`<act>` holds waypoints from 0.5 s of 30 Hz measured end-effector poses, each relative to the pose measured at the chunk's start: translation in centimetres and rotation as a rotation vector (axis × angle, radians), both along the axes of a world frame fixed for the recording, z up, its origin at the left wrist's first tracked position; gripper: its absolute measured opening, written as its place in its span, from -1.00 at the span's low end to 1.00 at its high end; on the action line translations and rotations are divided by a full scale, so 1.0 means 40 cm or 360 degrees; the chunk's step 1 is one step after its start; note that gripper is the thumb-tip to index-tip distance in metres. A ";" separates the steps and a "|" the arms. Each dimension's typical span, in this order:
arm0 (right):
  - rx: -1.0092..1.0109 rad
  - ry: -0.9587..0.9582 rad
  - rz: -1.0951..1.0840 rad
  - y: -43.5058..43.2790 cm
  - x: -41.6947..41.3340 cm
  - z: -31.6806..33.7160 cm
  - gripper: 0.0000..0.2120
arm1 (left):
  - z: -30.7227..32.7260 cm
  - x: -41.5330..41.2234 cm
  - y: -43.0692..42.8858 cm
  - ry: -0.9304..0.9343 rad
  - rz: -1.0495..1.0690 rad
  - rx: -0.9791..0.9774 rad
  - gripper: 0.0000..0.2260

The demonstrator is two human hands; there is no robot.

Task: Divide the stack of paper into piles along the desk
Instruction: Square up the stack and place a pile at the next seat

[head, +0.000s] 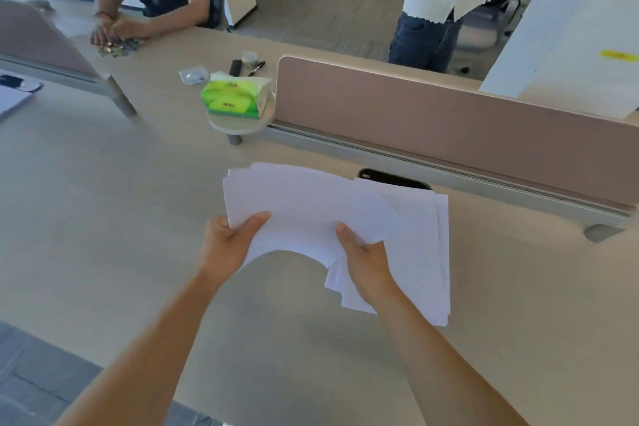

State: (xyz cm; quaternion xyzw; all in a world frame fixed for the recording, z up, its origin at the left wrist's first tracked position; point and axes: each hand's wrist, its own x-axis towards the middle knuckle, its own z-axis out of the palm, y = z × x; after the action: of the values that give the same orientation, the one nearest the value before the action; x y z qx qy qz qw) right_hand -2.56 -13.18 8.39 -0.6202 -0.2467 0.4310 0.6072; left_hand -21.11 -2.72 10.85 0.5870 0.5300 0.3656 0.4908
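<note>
Left hand (pixel 228 245) and right hand (pixel 366 261) both grip a fanned sheaf of paper (pixel 301 204), thumbs on top. It is lifted over the desk (pixel 103 218) and its near edge arches up between them. More sheets (pixel 427 252) lie just right, partly under the right hand. A dark phone (pixel 394 178) sits behind, by the divider (pixel 449 121).

Bare forearms reach in from 7 and 5 o'clock; the left hand (pixel 230 245) and right hand (pixel 366 263) each pinch fanned white paper sheets (pixel 304 204), thumbs on top.

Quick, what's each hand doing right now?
Left hand: closed, gripping the paper at its left edge.
Right hand: closed, gripping the same paper's right side.
</note>
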 end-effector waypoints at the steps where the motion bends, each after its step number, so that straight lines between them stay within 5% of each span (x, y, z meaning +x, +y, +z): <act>1: 0.0030 -0.0011 -0.0006 0.006 -0.041 0.006 -0.67 | -0.001 -0.046 0.012 -0.0017 -0.0029 -0.0005 -0.80; 8: 0.0251 -0.0035 -0.0133 0.036 -0.291 0.014 -0.69 | -0.039 -0.303 0.088 -0.0194 -0.0311 -0.0075 -0.63; 15: 0.0001 -0.0138 -0.0236 0.036 -0.382 -0.081 -0.78 | -0.155 -0.452 0.115 -0.0267 -0.0561 -0.0145 -0.64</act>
State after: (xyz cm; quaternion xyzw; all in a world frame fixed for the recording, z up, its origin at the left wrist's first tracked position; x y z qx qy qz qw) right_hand -17.82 -11.76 5.17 -0.6546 -0.2262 0.3574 0.6266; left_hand -39.19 1.87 4.63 0.6153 0.3924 0.2973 0.6157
